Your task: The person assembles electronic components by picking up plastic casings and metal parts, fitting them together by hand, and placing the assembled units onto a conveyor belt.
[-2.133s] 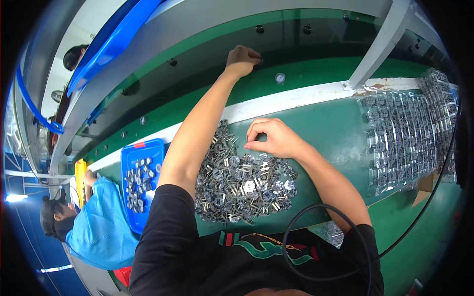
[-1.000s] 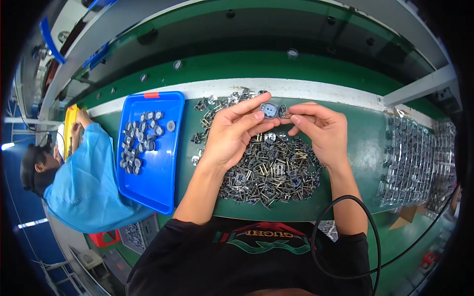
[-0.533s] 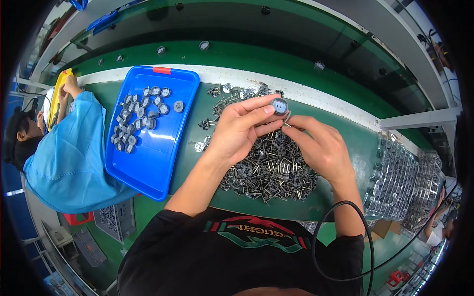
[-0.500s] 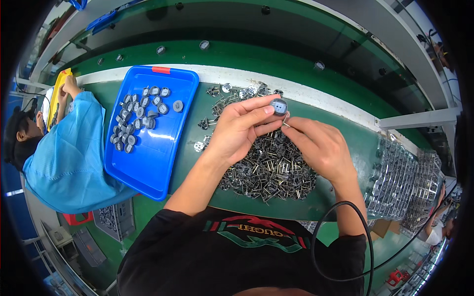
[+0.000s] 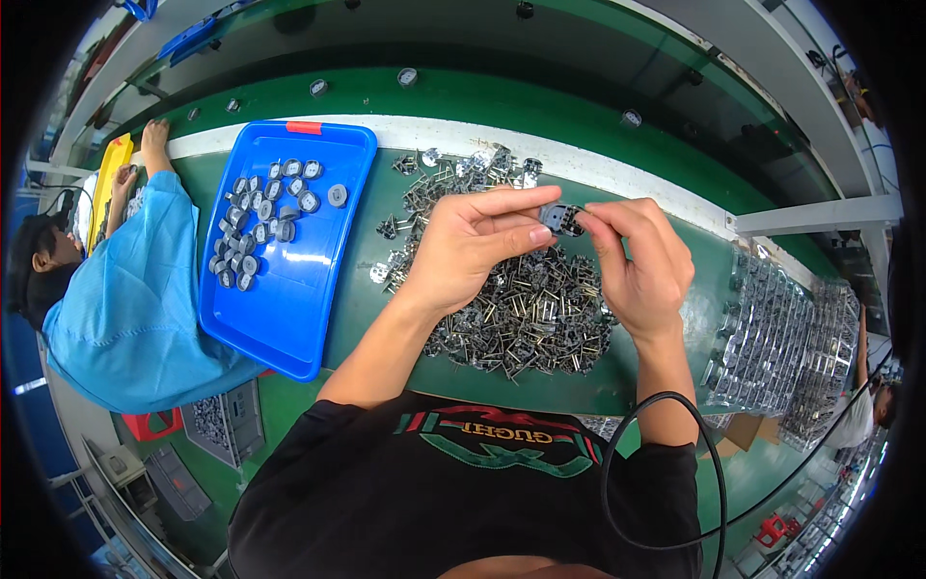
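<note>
Between my two hands, above the pile, is a small round grey socket-like part (image 5: 559,219), tipped on its side so its dark inner side faces right. My left hand (image 5: 468,241) pinches it between thumb and fingers. At its right side my right hand (image 5: 648,256) has thumb and forefinger closed on its dark end; the fingertips partly hide what they grip. Beneath the hands lies a heap of small black parts with brass-coloured metal prongs (image 5: 531,314). Flatter black and silvery pieces (image 5: 473,174) lie scattered at its far side.
To the left, a blue tray (image 5: 270,328) holds several round grey parts (image 5: 260,212). Stacked clear plastic trays (image 5: 772,328) stand at right. Beyond a white ledge, a green belt (image 5: 482,92) carries spaced round parts. A person in blue (image 5: 135,280) works at left. A black cable (image 5: 617,463) loops near my right arm.
The round part has turned from face-up to tipped on its side. My right fingers have come up to its right side. The neighbouring person's hand has reached farther toward the belt.
</note>
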The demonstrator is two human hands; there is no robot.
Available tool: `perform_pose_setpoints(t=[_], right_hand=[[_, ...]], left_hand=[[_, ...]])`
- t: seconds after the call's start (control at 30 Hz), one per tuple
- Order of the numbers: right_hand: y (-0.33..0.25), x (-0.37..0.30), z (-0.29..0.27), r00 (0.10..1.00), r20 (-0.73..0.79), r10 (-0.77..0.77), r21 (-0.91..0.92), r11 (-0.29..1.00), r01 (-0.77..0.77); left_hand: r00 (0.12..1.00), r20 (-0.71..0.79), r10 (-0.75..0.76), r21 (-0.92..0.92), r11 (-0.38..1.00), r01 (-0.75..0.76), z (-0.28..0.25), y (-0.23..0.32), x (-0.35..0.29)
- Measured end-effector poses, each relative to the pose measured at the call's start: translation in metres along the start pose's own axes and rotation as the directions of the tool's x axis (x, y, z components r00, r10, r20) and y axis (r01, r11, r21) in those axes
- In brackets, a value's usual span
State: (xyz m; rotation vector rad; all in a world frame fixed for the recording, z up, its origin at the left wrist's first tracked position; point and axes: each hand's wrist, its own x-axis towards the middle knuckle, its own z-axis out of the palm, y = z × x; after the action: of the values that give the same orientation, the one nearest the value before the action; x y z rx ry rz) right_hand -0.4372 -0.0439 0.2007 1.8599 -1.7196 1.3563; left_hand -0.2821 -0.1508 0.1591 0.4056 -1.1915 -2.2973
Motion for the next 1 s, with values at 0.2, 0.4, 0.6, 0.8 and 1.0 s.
perform_pose_setpoints(t=[0.2,0.4,0.6,0.8,1.0], right_hand=[[-0.001,0.001,0.000,0.991,0.084,-0.107,-0.041,0.993,0.110],[-0.002,-0.003,0.005,0.993,0.068,-0.099,-0.052,0.993,0.103],[0.002,-0.018,0.017,0.994,0.056,-0.095,-0.019,0.995,0.096],[0.025,-0.038,-0.003,0.904,0.223,0.365,0.223,0.884,-0.412],[0.009,-0.028,-0.005,0.743,0.319,0.588,0.570,0.507,-0.646]], left_hand=[[0.999,0.010,-0.043,-0.002,0.999,0.043,0.004,0.002,-0.003],[0.998,0.015,-0.068,0.016,0.998,0.068,0.005,0.002,-0.004],[0.997,-0.051,-0.060,0.129,0.989,0.066,0.005,0.001,0.000],[0.992,-0.126,0.006,0.169,0.985,0.016,0.006,0.016,0.013],[0.995,-0.096,-0.002,0.162,0.987,0.018,0.021,0.014,0.019]])
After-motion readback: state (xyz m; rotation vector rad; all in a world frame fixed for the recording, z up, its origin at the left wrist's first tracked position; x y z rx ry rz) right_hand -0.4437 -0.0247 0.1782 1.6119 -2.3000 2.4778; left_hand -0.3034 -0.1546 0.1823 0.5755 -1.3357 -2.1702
